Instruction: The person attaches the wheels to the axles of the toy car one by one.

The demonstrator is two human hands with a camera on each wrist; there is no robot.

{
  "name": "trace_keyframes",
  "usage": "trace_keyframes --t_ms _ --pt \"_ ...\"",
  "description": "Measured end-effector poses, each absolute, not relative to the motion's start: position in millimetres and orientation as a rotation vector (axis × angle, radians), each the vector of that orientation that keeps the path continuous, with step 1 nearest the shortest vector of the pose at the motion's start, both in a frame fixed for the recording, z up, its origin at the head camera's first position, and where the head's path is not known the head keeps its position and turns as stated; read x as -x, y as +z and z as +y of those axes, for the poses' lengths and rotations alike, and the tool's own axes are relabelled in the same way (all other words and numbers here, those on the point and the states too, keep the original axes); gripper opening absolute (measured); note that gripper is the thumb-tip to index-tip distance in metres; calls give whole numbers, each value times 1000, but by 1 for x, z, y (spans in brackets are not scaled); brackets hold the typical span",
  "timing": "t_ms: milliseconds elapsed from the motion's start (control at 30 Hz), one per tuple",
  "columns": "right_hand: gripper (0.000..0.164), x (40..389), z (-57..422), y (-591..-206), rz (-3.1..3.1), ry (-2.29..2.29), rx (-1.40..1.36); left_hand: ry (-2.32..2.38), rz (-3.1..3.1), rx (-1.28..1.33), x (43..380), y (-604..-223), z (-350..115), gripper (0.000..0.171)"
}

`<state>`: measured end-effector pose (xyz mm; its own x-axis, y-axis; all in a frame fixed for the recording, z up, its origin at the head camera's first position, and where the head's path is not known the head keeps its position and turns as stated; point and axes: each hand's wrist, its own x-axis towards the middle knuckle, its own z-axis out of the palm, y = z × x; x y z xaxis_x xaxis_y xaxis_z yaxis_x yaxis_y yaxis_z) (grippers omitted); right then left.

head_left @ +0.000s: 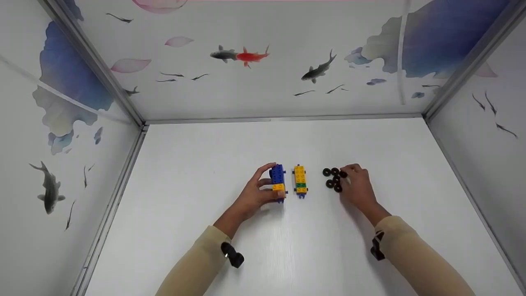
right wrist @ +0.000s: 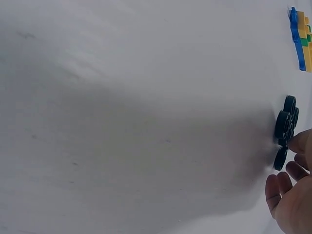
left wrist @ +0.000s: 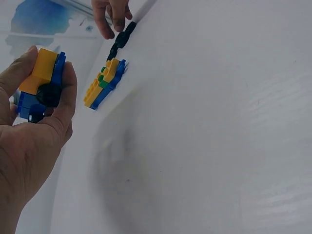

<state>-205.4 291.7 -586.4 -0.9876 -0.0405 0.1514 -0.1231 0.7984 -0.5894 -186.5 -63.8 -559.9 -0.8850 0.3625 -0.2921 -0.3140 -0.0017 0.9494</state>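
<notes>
My left hand (head_left: 257,193) grips a blue and yellow building-block car (head_left: 277,176) between thumb and fingers, lifted above the table. A black wheel (left wrist: 49,95) is fitted on its side, and bare axle ends stick out along its right edge. To its right lies a second block car (head_left: 300,181), yellow with a green band on a blue base, with no black wheels showing on it. My right hand (head_left: 358,187) reaches down to a small cluster of loose black wheels (head_left: 330,183), its fingertips right at the nearest wheel (right wrist: 281,158) and the other fingers loosely bent.
The white table (head_left: 197,156) is bounded by a back wall (head_left: 271,90) and side walls printed with fish and petals. Metal strips run along the edges. Both forearms come in from the front, in beige sleeves with black wrist cameras (head_left: 232,255).
</notes>
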Motion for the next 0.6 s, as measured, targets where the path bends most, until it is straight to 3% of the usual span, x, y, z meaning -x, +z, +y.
trace_keyframes --t_ms 200,600 --pt "30 207 293 -590 -2850 891 -133 1963 1817 -62 185 -560 -66 79" --pt "27 208 297 -589 -2873 842 -163 1982 1786 -75 185 -561 -67 79"
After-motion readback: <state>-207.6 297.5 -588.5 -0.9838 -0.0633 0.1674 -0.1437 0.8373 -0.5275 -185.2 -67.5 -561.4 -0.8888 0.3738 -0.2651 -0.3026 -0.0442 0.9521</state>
